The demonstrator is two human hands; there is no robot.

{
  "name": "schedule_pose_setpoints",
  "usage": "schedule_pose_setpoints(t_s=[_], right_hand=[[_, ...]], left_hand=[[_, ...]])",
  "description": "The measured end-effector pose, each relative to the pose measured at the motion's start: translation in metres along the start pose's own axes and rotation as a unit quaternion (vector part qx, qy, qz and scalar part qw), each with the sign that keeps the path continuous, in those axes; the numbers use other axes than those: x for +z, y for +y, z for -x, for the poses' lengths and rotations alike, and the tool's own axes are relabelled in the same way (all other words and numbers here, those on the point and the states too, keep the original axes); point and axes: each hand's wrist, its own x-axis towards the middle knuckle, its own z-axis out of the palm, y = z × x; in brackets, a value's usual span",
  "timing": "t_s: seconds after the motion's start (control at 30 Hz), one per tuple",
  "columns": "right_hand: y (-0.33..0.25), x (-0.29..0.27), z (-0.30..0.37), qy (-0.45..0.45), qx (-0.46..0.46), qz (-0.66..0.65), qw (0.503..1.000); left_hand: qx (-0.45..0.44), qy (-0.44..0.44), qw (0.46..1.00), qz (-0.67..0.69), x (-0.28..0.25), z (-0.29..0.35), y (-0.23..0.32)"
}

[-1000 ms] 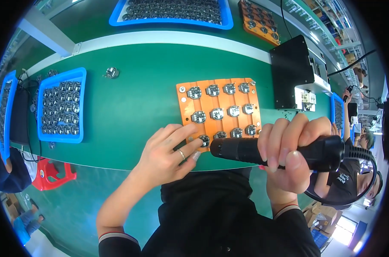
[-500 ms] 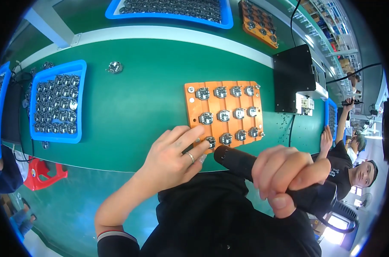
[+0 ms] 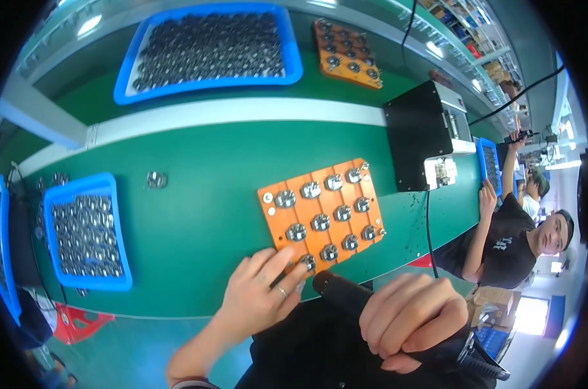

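An orange fixture plate (image 3: 312, 218) lies on the green bench, holding rows of small round black-and-silver parts (image 3: 320, 222). My left hand (image 3: 258, 292), with a ring on one finger, reaches over the plate's near left corner. Its fingers are bent and close around the corner part (image 3: 308, 262), which they partly cover. My right hand (image 3: 414, 318) is wrapped around a black electric screwdriver (image 3: 345, 292). The tool's nose points left, close beside that corner part and my left fingertips. I cannot make out a bit at its end.
A blue tray (image 3: 122, 233) of similar parts stands left, with one loose part (image 3: 156, 179) near it. Behind a white rail are a large blue tray (image 3: 295, 58) and a second orange plate (image 3: 345, 53). A black machine (image 3: 417, 139) stands right; a co-worker (image 3: 511, 243) sits beyond.
The view has tilted up and turned, so the bench items sit lower and the plate looks rotated. Both hands stay at the plate's near left corner, the screwdriver still in my right hand.
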Motion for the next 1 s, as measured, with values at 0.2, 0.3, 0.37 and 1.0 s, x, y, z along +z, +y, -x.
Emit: schedule_pose_setpoints(t_s=[0.2, 0.3, 0.37, 1.0], right_hand=[[0.007, 0.002, -0.001, 0.004, -0.005, -0.044, 0.999], [-0.001, 0.008, -0.001, 0.011, 0.001, -0.023, 1.0], [-0.005, 0.016, 0.002, 0.088, 0.012, -0.001, 0.996], [-0.067, -0.075, 0.117, 0.287, 0.34, 0.034, 0.895]], left_hand=[[-0.025, -0.009, 1.0, -0.016, -0.002, 0.004, 0.002], [-0.019, -0.007, 1.0, -0.019, -0.001, 0.004, 0.006], [-0.014, -0.01, 1.0, -0.026, 0.0, 0.002, 0.007], [-0.225, 0.048, 0.973, -0.017, 0.002, -0.012, 0.06]])
